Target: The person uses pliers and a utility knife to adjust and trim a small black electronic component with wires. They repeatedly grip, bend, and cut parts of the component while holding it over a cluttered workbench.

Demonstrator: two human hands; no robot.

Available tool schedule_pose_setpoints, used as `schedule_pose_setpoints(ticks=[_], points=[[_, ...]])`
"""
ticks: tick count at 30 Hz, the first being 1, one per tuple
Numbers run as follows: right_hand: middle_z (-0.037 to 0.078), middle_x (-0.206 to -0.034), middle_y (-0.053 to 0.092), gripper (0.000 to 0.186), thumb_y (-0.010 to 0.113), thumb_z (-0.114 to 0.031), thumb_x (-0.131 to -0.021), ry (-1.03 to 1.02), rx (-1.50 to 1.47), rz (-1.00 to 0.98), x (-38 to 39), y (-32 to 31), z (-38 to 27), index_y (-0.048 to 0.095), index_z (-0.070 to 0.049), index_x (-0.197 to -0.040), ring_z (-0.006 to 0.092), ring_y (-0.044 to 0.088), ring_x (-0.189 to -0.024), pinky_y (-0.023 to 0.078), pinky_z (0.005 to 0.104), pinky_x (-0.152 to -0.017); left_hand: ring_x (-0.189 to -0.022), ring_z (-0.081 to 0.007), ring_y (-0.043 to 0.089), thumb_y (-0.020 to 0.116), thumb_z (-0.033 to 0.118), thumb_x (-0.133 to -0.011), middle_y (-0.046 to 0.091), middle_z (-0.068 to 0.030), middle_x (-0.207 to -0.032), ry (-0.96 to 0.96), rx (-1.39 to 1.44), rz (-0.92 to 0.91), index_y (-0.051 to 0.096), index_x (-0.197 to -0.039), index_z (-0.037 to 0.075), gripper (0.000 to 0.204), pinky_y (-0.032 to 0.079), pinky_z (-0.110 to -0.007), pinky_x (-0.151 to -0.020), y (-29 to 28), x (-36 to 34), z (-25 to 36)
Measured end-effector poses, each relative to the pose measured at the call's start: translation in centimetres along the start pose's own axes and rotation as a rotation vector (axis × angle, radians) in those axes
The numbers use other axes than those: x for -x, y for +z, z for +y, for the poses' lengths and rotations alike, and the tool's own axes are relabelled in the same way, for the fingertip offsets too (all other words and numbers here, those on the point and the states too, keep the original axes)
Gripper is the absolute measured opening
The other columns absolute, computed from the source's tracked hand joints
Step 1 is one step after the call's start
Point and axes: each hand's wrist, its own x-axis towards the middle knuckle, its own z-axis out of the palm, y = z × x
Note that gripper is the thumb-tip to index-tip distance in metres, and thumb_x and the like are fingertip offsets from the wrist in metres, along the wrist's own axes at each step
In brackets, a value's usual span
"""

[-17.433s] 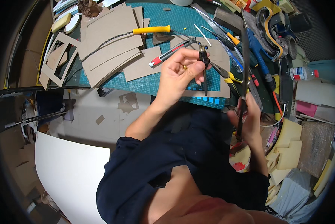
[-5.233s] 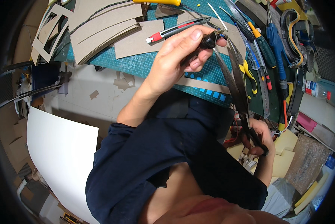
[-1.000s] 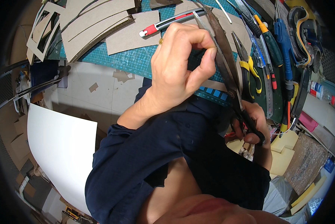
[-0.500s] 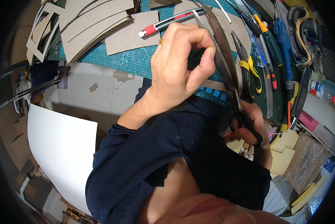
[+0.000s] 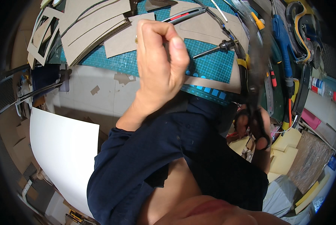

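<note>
My left hand (image 5: 158,63) hovers over the near edge of the green cutting mat (image 5: 209,69), fingers curled in with the thumb against the forefinger. Whatever it pinches, if anything, is hidden. My right hand (image 5: 264,125) grips the handles of large dark scissors (image 5: 253,90), whose blades point away from me and are smeared by motion. A grey and red utility knife (image 5: 186,15) lies beyond my left hand. Between the hands, a tool with a thin dark rod and black collar (image 5: 225,45) rests over the mat, next to a cardboard piece (image 5: 233,77) with a cut-out.
Curved cardboard pieces (image 5: 96,32) are stacked at the far left, near a cardboard frame (image 5: 44,35). A blue glue gun (image 5: 282,37), goggles (image 5: 299,33) and yellow-handled pliers (image 5: 243,71) lie on the right. A large white sheet (image 5: 63,153) stands at my left.
My left hand has drawn left, away from the scissors. The scissors have swung right in my right hand, uncovering the thin-rod tool on the mat.
</note>
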Motion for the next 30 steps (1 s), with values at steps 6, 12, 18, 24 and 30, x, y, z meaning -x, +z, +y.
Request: schedule_pose_setpoints(ticks=[6, 12, 18, 24, 30], points=[[0.010, -0.083, 0.052, 0.094, 0.087, -0.069, -0.056, -0.064, -0.280, 0.002, 2.8, -1.8, 2.2, 0.049, 0.001, -0.107, 0.0218, 0.060, -0.072, 0.055, 0.0333, -0.057, -0.071, -0.0291, 0.051, 0.068, 0.013, -0.092, 0.052, -0.0116, -0.080, -0.051, -0.202, -0.164, 0.055, -0.090, 0.001, 0.017, 0.043, -0.037, -0.064, -0.8, -1.5, -0.4], [0.012, -0.087, 0.053, 0.080, 0.083, -0.063, -0.069, -0.099, -0.474, -0.135, 3.4, -1.2, 4.0, 0.052, 0.002, -0.103, 0.0217, 0.060, -0.069, 0.055, 0.0317, -0.053, -0.073, -0.0157, 0.059, 0.073, 0.010, -0.087, 0.064, -0.0064, -0.083, -0.219, 0.150, -0.577, 0.065, -0.089, 0.000, 0.013, 0.046, -0.027, -0.067, -3.7, -1.9, 2.6], [0.010, -0.084, 0.053, 0.075, 0.079, -0.062, -0.074, -0.165, -0.475, -0.186, 3.4, -1.0, 4.7, 0.053, 0.002, -0.103, 0.0179, 0.059, -0.070, 0.054, 0.0283, -0.051, -0.087, -0.0277, 0.068, 0.070, 0.007, -0.087, 0.068, -0.0106, -0.095, -0.167, 0.260, -0.966, 0.067, -0.101, 0.003, 0.014, 0.053, -0.034, -0.076, -4.0, -1.2, 4.8], [0.006, -0.081, 0.053, 0.074, 0.077, -0.064, -0.076, -0.138, -0.415, -0.202, 3.8, -0.8, 5.0, 0.051, 0.001, -0.104, 0.0143, 0.059, -0.069, 0.052, 0.0258, -0.053, -0.075, -0.0232, 0.067, 0.070, 0.008, -0.089, 0.069, -0.0099, -0.091, 0.014, 0.022, -0.668, 0.069, -0.095, 0.001, 0.010, 0.053, -0.030, -0.067, -1.8, -2.7, 4.4], [0.005, -0.080, 0.055, 0.080, 0.078, -0.062, -0.076, -0.144, -0.420, -0.228, 3.8, -0.3, 6.0, 0.046, 0.002, -0.113, 0.0122, 0.058, -0.067, 0.052, 0.0258, -0.056, -0.077, -0.0171, 0.065, 0.073, 0.021, -0.090, 0.068, -0.0089, -0.091, 0.094, -0.144, -0.605, 0.064, -0.110, 0.004, 0.028, 0.051, -0.028, -0.064, 2.7, -4.4, 2.3]])
